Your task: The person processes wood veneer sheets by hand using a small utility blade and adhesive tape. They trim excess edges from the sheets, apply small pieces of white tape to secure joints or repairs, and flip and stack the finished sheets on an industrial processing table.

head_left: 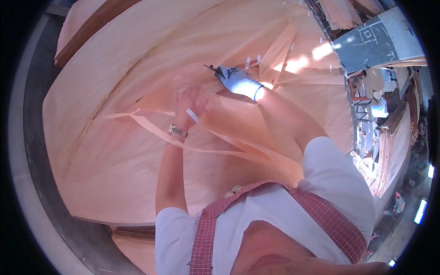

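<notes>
A large thin sheet of peach-coloured wood veneer [114, 151] lies spread in front of me. My left hand [189, 105], bare with a watch [178, 131] at the wrist, is over its middle; motion blurs the fingers. Against that hand shows a short white strip of tape [192, 115]. My right hand [236, 80] wears a white and blue glove and is closed on a dark, slim, pointed tool [211, 68], its exact kind unclear. Below my hands, a loose flap of veneer [238, 117] is lifted, and a narrow veneer strip [156, 130] crosses my left wrist.
Several small white tape pieces [248, 63] sit on the sheet toward the right. A long brownish split [123, 78] runs along its left part. Thick veneer stacks [87, 30] stand at the far left. At the right are a grey-green board [369, 43] and cluttered shelving [362, 103].
</notes>
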Demonstrator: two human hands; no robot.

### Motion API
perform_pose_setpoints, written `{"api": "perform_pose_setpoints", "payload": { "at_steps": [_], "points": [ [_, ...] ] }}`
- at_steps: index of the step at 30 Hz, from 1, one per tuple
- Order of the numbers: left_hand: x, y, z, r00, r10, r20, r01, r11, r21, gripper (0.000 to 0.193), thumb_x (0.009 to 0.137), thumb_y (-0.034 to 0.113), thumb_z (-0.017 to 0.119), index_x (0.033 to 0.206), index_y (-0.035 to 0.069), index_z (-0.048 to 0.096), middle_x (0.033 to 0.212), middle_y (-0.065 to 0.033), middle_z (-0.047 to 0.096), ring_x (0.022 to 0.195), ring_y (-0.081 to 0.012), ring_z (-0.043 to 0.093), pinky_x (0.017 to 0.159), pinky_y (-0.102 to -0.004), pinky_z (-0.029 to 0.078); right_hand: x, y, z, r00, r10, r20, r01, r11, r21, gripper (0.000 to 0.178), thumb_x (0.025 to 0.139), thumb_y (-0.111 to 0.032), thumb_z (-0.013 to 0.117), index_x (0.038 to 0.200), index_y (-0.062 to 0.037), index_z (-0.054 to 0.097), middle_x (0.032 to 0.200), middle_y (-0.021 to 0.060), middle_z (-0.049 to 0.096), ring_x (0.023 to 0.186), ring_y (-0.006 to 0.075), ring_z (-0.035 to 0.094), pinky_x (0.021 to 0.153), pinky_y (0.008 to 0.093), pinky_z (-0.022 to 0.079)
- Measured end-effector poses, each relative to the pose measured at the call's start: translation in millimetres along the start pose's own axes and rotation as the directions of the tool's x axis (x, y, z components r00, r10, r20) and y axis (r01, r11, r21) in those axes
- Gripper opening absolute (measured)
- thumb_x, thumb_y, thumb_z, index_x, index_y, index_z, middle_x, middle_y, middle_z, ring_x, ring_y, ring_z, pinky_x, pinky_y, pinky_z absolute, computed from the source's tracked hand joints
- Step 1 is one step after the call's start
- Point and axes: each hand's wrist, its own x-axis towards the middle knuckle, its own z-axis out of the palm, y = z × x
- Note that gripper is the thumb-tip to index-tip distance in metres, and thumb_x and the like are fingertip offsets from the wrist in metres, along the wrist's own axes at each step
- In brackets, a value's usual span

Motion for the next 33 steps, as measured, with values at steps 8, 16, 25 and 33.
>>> {"api": "perform_pose_setpoints", "payload": {
  "at_steps": [8,16,25,33],
  "points": [
    [-166,74,-52,0.921,-0.129,0.368,0.298,0.840,-0.453,0.033,0.084,0.010,0.067,0.116,0.010,0.062,0.106,-0.0100,0.067,0.097,-0.0256,0.064,0.081,-0.0334,0.051,-11,-1,0,0.999,-0.014,-0.050,0.006,0.988,-0.155,0.031,0.101,-0.036,0.042,0.108,-0.0063,0.050,0.090,0.0174,0.069,0.084,0.0349,0.068,0.068,0.0502,0.051],
    [-358,17,-189,0.230,-0.790,0.568,0.618,0.569,0.542,0.036,0.091,0.015,0.063,0.124,0.000,0.057,0.116,-0.0185,0.064,0.105,-0.0343,0.061,0.089,-0.0383,0.049,-7,-6,15,0.983,-0.029,-0.181,0.008,0.993,-0.116,0.027,0.099,-0.032,0.046,0.102,-0.0062,0.053,0.091,0.0161,0.067,0.086,0.0357,0.065,0.072,0.0493,0.049],
    [-59,-19,-51,0.949,-0.268,-0.169,0.262,0.963,-0.056,0.050,0.090,0.020,0.059,0.134,-0.001,0.047,0.126,-0.0238,0.058,0.114,-0.0384,0.057,0.097,-0.0459,0.044,-1,-11,14,0.985,-0.044,-0.167,0.007,0.976,-0.216,0.029,0.100,-0.034,0.043,0.104,-0.0065,0.052,0.095,0.0150,0.068,0.091,0.0346,0.066,0.073,0.0507,0.051],
    [7,-41,-9,0.801,-0.592,0.082,0.591,0.762,-0.265,0.059,0.096,0.039,0.048,0.143,0.007,0.037,0.124,-0.0193,0.061,0.113,-0.0376,0.058,0.095,-0.0471,0.044,-10,-14,-10,0.967,0.005,-0.255,0.016,0.997,0.080,0.026,0.096,-0.032,0.053,0.097,-0.0057,0.056,0.088,0.0207,0.065,0.084,0.0415,0.062,0.071,0.0485,0.048]
  ]
}}
